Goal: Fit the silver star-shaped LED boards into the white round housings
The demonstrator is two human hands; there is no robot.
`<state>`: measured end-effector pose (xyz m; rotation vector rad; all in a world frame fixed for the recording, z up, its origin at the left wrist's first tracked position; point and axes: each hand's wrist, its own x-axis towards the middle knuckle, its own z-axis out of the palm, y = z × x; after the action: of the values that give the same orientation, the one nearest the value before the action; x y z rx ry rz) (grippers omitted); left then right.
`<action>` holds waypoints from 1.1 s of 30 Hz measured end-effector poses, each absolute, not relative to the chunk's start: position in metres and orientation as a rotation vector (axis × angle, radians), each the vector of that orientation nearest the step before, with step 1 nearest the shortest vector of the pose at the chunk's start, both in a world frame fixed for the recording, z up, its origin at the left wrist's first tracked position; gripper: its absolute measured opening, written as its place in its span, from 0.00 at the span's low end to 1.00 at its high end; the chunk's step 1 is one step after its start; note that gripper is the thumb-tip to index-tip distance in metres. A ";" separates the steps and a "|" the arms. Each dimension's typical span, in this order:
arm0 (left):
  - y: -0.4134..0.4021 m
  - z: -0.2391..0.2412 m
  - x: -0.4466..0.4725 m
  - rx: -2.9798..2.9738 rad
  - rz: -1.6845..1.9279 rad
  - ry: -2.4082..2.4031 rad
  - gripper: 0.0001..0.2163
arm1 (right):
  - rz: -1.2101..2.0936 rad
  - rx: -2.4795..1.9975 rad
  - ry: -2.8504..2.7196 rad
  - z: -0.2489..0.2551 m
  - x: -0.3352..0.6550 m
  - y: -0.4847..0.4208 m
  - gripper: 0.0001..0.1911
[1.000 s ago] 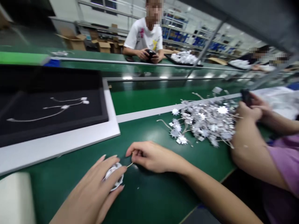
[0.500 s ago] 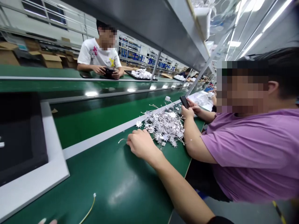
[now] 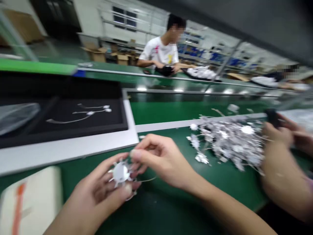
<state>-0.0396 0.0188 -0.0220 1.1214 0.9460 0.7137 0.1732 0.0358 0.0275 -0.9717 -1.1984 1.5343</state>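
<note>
My left hand (image 3: 90, 195) is closed around a silver spiked disc (image 3: 120, 173), gripping its edges between thumb and fingers. A thin pale wire (image 3: 148, 180) trails out to the right beneath my hands. My right hand (image 3: 163, 160) is pinched close by the disc's upper right edge; what lies between its fingertips is hidden and blurred. To the right, a heap of similar silver discs with wires (image 3: 230, 140) rests on the green bench (image 3: 171, 209). A few discs (image 3: 201, 158) lie loose at its near left side.
A black tray (image 3: 107, 127) with wired pieces (image 3: 90, 113) stands beyond my left hand on a white board (image 3: 73, 148). A cream-coloured object with an orange stripe (image 3: 31, 199) is at lower left. At right, a co-worker's arm (image 3: 281, 169) borders the heap; another person (image 3: 162, 52) sits opposite.
The view has swung left. My right hand has come away from the heap's edge to my left hand, which has risen into view with a spiked disc in it.
</note>
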 end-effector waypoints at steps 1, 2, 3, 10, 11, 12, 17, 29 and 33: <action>0.016 -0.015 -0.038 1.030 0.722 0.988 0.29 | 1.496 -0.969 -1.217 0.024 0.172 0.034 0.12; 0.016 -0.010 -0.037 0.980 0.737 0.961 0.31 | 1.449 -0.981 -1.243 0.020 0.173 0.034 0.10; 0.018 -0.006 -0.035 0.942 0.777 0.951 0.30 | 1.411 -1.006 -1.260 0.016 0.176 0.035 0.09; 0.022 0.003 -0.036 0.817 0.876 0.758 0.20 | 1.247 -1.197 -1.420 0.004 0.197 0.040 0.11; 0.022 0.003 -0.037 0.806 0.884 0.764 0.18 | 1.215 -1.218 -1.492 0.007 0.199 0.040 0.10; 0.022 0.004 -0.038 0.809 0.883 0.781 0.16 | 1.190 -1.238 -1.574 0.010 0.201 0.040 0.09; 0.014 -0.001 -0.040 1.101 0.825 0.944 0.20 | 1.390 -1.144 -1.769 0.015 0.217 0.041 0.17; 0.002 -0.005 -0.044 1.490 0.608 1.036 0.25 | 1.836 -1.126 -1.619 0.005 0.186 0.038 0.20; 0.010 -0.005 -0.042 1.063 0.764 0.837 0.29 | 1.581 -1.183 -1.708 0.006 0.183 0.032 0.17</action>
<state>-0.0424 0.0099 -0.0052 1.0627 0.8366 0.7639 0.1832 0.0321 0.0065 -1.1833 -1.7079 1.5809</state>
